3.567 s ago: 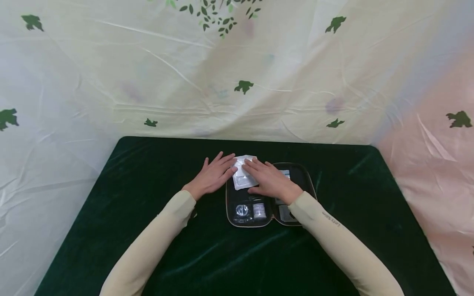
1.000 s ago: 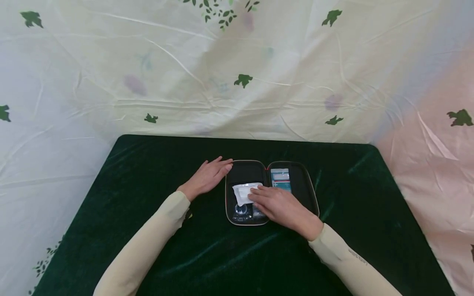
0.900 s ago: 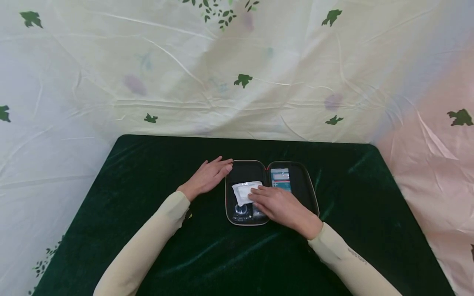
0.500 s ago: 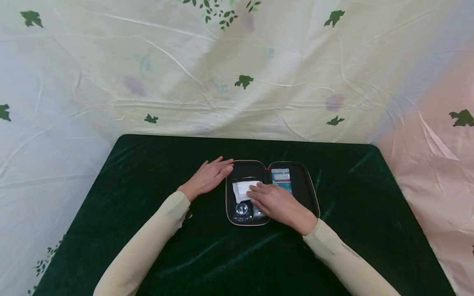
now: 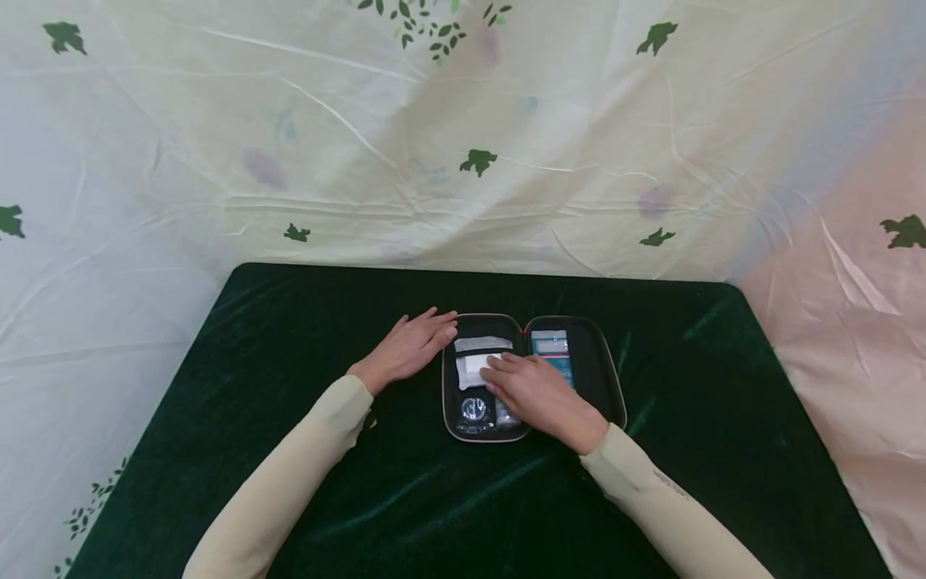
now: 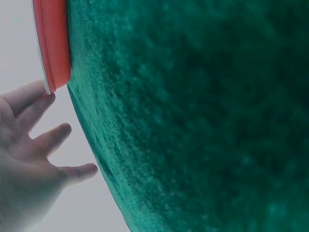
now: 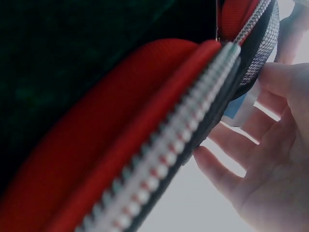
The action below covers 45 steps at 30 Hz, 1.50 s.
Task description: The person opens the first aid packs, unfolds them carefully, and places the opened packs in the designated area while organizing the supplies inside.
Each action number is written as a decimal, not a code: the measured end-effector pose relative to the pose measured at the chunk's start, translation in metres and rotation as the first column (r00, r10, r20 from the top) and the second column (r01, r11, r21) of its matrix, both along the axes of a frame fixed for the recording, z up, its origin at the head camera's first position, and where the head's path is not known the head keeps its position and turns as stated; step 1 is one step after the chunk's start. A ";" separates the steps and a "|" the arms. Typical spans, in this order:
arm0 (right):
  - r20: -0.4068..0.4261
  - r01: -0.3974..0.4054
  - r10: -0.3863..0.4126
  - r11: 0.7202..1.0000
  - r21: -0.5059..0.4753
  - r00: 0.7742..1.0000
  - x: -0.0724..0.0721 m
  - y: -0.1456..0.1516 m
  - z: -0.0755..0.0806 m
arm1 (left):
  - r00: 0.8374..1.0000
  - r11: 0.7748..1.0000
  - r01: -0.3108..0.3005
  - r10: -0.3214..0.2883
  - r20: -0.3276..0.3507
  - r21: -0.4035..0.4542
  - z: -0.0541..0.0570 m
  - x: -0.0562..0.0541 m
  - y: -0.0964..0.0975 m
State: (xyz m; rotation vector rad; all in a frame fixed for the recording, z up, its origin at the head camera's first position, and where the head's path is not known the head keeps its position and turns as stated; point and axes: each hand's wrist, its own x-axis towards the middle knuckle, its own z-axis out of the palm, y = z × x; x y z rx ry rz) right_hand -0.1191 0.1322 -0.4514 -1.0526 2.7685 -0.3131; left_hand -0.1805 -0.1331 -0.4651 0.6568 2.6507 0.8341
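Note:
A zip-up case (image 5: 596, 370), black inside with a red shell, lies unfolded on the table. In its left half, a flat white packet (image 5: 470, 371) passes under a black elastic strap (image 5: 482, 351), its far end showing beyond the strap. My right hand (image 5: 537, 392) pinches the packet's right side, the thumb hidden in the head view. In the right wrist view, the fingers (image 7: 227, 179) reach over the zipper edge. My left hand (image 5: 408, 347) has its fingers spread, their tips at the case's far left rim; the left wrist view has them touching the red shell (image 6: 55, 43).
A clear-wrapped round item (image 5: 473, 411) and a partly covered small wrapped item (image 5: 504, 414) sit in the case's near left. Teal-and-white packets (image 5: 553, 354) are held in the right half. Dark green velvet (image 5: 347, 498) covers the table; a patterned curtain (image 5: 362, 145) hangs behind.
From above the lower left half, my right hand has moved the white packet away from me, and it has slid under the strap. The left hand stays at the rim.

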 end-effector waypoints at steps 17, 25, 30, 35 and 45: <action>0.033 -0.013 0.016 0.997 -0.079 0.999 0.012 -0.005 0.002 | 0.999 0.997 0.033 -0.033 0.004 -0.064 0.004 0.005 0.001; 0.081 0.031 -0.028 0.999 -0.040 0.996 0.009 -0.009 -0.002 | 0.999 0.997 0.031 -0.030 0.016 -0.064 0.002 0.005 0.001; 0.102 0.038 -0.036 0.999 -0.021 0.994 0.006 -0.010 -0.003 | 0.999 0.998 0.030 -0.029 0.020 -0.058 0.001 0.007 0.002; 0.103 0.039 -0.038 0.999 -0.014 0.994 0.005 -0.010 -0.005 | 0.999 0.998 0.030 -0.029 0.024 -0.053 0.002 0.008 0.002; 0.094 0.049 -0.048 0.999 -0.008 0.994 0.006 -0.008 -0.006 | 0.999 0.999 0.027 -0.026 0.024 -0.039 0.001 0.010 0.002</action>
